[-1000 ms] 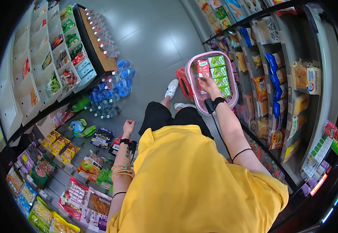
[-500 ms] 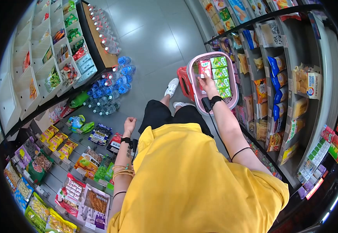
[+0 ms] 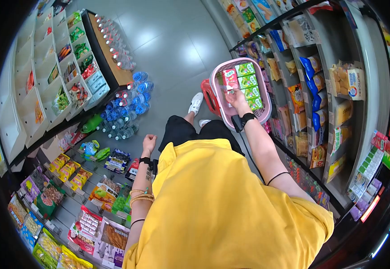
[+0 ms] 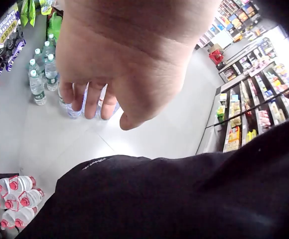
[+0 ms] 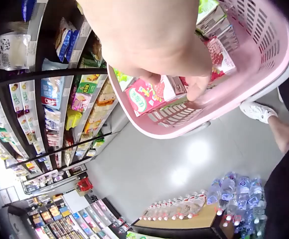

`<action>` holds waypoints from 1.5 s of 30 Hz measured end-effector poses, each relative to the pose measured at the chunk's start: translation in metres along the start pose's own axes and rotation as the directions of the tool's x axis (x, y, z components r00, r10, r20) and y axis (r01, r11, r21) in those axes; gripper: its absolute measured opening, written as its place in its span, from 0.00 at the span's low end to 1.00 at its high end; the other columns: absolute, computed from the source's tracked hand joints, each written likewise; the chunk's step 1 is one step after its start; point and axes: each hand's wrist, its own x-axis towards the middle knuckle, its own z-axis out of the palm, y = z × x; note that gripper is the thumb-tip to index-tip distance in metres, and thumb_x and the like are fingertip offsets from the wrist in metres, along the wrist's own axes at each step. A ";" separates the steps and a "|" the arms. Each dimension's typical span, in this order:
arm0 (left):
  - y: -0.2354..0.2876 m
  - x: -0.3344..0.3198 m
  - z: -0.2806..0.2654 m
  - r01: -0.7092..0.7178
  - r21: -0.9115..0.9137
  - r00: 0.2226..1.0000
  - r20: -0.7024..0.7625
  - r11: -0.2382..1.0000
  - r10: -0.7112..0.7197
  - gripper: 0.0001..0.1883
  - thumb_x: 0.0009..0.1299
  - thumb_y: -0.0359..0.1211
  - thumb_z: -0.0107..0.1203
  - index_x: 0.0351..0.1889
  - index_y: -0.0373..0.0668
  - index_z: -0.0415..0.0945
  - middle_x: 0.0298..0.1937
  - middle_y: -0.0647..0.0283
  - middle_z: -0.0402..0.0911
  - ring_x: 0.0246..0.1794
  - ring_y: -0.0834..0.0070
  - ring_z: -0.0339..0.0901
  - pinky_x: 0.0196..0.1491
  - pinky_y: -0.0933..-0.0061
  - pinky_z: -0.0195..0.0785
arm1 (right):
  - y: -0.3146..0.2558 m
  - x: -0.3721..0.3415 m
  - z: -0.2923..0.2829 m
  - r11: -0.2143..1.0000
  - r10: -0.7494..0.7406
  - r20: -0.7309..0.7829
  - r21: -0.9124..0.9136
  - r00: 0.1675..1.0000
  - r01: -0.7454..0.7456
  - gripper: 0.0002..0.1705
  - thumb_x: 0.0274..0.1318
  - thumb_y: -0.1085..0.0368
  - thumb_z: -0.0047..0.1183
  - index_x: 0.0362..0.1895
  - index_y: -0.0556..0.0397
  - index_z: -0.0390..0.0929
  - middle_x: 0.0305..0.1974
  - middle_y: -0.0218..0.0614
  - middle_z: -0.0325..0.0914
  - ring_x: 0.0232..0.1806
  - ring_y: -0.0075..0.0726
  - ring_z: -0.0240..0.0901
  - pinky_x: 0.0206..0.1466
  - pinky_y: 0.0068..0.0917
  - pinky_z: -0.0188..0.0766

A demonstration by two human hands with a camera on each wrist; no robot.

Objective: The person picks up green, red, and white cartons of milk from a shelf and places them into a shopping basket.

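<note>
Reaching into the pink basket [image 3: 269,101], right hand [image 3: 238,101] is at the red carton [image 3: 230,77] by the far-left corner, can't tell if that grip's pinching it; left hand [image 3: 149,142] hangs loose, empty.

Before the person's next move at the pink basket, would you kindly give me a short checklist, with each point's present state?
1. Left hand free: ok, it holds nothing.
2. Green cartons inside the pink basket: ok, they lie in a row beside the red carton.
3. Right hand clear of the basket: not ok, it reaches inside, at the red carton.
4. Right hand's grip on that carton firm: cannot tell, the hand hides part of the contact.
5. Basket firmly supported from below: cannot tell, its underside is out of sight.
</note>
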 end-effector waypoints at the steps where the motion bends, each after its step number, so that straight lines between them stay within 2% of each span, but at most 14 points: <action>1: 0.005 0.003 -0.001 -0.007 0.010 1.000 0.010 1.000 0.007 0.21 0.66 0.46 0.61 0.45 0.37 0.81 0.43 0.52 0.86 0.47 0.60 0.84 0.53 0.63 0.73 | 0.003 -0.002 -0.011 0.997 -0.001 0.032 -0.073 0.999 0.004 0.13 0.68 0.63 0.48 0.51 0.59 0.70 0.47 0.52 0.75 0.44 0.48 0.79 0.45 0.37 0.82; 4: 0.015 0.015 0.000 -0.082 0.095 0.996 0.041 0.992 0.078 0.22 0.66 0.48 0.61 0.45 0.37 0.81 0.44 0.49 0.86 0.48 0.56 0.83 0.53 0.60 0.73 | 0.019 -0.027 -0.049 0.886 -0.203 0.309 -0.346 0.929 0.309 0.13 0.53 0.73 0.59 0.44 0.53 0.75 0.30 0.35 0.79 0.27 0.32 0.78 0.27 0.28 0.74; 8: 0.015 0.062 0.009 -0.483 0.038 0.852 0.252 0.875 0.460 0.26 0.71 0.49 0.52 0.48 0.33 0.80 0.47 0.40 0.83 0.53 0.44 0.79 0.54 0.52 0.71 | 0.051 -0.053 -0.110 0.606 -0.368 0.329 -0.624 0.870 0.493 0.18 0.40 0.80 0.61 0.40 0.54 0.80 0.33 0.31 0.81 0.33 0.28 0.79 0.31 0.30 0.76; 15: 0.106 0.162 0.040 -0.399 0.260 0.891 0.338 0.879 0.304 0.21 0.62 0.45 0.63 0.42 0.35 0.81 0.39 0.50 0.86 0.44 0.60 0.83 0.50 0.62 0.74 | 0.051 -0.156 -0.183 0.851 -0.454 0.123 -0.233 0.883 0.470 0.25 0.44 0.82 0.56 0.52 0.58 0.77 0.37 0.34 0.80 0.37 0.27 0.78 0.39 0.25 0.76; 23: 0.245 0.138 0.064 -0.597 0.316 0.794 0.366 0.737 0.486 0.22 0.62 0.46 0.62 0.45 0.37 0.83 0.42 0.49 0.86 0.48 0.58 0.83 0.55 0.62 0.73 | -0.103 -0.366 -0.225 0.324 -0.904 0.277 -0.058 0.327 0.944 0.24 0.40 0.80 0.53 0.46 0.53 0.79 0.37 0.26 0.74 0.35 0.16 0.67 0.35 0.16 0.65; 27: 0.250 0.130 0.075 -0.618 0.325 0.780 0.367 0.716 0.507 0.22 0.62 0.46 0.63 0.44 0.37 0.82 0.43 0.49 0.86 0.48 0.59 0.83 0.55 0.62 0.73 | -0.214 -0.533 -0.250 -0.305 -0.930 0.351 -0.561 -0.112 0.769 0.23 0.40 0.74 0.55 0.46 0.51 0.79 0.42 0.30 0.75 0.38 0.25 0.70 0.42 0.25 0.70; 28: 0.247 0.128 0.078 -0.619 0.307 0.778 0.366 0.723 0.511 0.22 0.62 0.46 0.63 0.44 0.37 0.82 0.43 0.49 0.86 0.48 0.59 0.83 0.55 0.62 0.73 | -0.239 -0.570 -0.257 -0.151 -0.945 0.315 -0.658 0.088 0.737 0.24 0.41 0.74 0.55 0.49 0.51 0.78 0.45 0.33 0.76 0.43 0.29 0.72 0.46 0.28 0.73; 31: 0.223 0.116 0.074 -0.581 0.236 0.800 0.342 0.779 0.493 0.21 0.63 0.45 0.63 0.44 0.37 0.82 0.42 0.50 0.86 0.48 0.59 0.83 0.55 0.63 0.73 | -0.340 -0.599 -0.314 -0.515 -0.857 0.498 -0.824 -0.133 0.236 0.27 0.43 0.70 0.59 0.53 0.54 0.76 0.49 0.42 0.77 0.51 0.47 0.75 0.57 0.38 0.74; 33: 0.199 0.118 0.070 -0.528 0.183 0.830 0.319 0.829 0.458 0.20 0.63 0.44 0.62 0.43 0.36 0.81 0.41 0.52 0.86 0.46 0.61 0.82 0.53 0.64 0.73 | -0.400 -0.604 -0.348 -0.388 -0.922 0.387 -0.921 0.034 -0.037 0.41 0.37 0.63 0.70 0.62 0.53 0.72 0.56 0.48 0.76 0.60 0.52 0.73 0.65 0.38 0.71; 37: 0.134 0.123 0.055 -0.381 0.058 0.888 0.302 0.923 0.348 0.20 0.64 0.43 0.61 0.43 0.33 0.80 0.36 0.56 0.84 0.37 0.69 0.80 0.44 0.68 0.74 | -0.468 -0.613 -0.370 -0.108 -0.894 0.122 -0.993 0.432 0.057 0.68 0.34 0.56 0.77 0.78 0.56 0.49 0.74 0.53 0.58 0.76 0.48 0.56 0.77 0.36 0.55; 39: 0.084 0.124 0.051 -0.359 -0.091 0.888 0.275 0.929 0.370 0.18 0.64 0.41 0.60 0.36 0.32 0.80 0.28 0.61 0.82 0.28 0.75 0.76 0.34 0.68 0.71 | -0.505 -0.595 -0.394 -0.262 -0.903 0.214 -0.962 0.372 -0.083 0.69 0.32 0.60 0.79 0.78 0.56 0.49 0.71 0.51 0.63 0.72 0.46 0.63 0.73 0.38 0.62; 41: 0.055 0.095 0.039 -0.399 0.002 0.902 0.182 0.917 0.392 0.18 0.64 0.42 0.58 0.24 0.33 0.79 0.19 0.62 0.79 0.24 0.69 0.75 0.30 0.61 0.67 | -0.517 -0.593 -0.387 -0.156 -0.848 0.145 -0.988 0.510 0.021 0.75 0.29 0.60 0.82 0.79 0.58 0.43 0.70 0.45 0.65 0.69 0.41 0.65 0.73 0.33 0.59; 44: 0.002 0.090 0.041 -0.181 0.102 0.975 0.149 0.978 0.165 0.23 0.64 0.47 0.58 0.44 0.35 0.84 0.47 0.45 0.85 0.54 0.54 0.82 0.58 0.60 0.72 | -0.525 -0.578 -0.379 -0.092 -0.707 0.188 -0.980 0.682 0.174 0.73 0.26 0.66 0.81 0.78 0.60 0.48 0.60 0.39 0.76 0.63 0.34 0.71 0.69 0.33 0.64; 45: -0.009 0.083 0.044 -0.164 0.065 0.982 0.108 0.984 0.157 0.24 0.64 0.48 0.59 0.46 0.36 0.84 0.47 0.46 0.86 0.53 0.55 0.82 0.58 0.61 0.72 | -0.552 -0.557 -0.412 -0.251 -0.790 0.188 -0.968 0.583 -0.028 0.68 0.27 0.71 0.78 0.76 0.60 0.52 0.57 0.37 0.77 0.56 0.34 0.75 0.61 0.33 0.72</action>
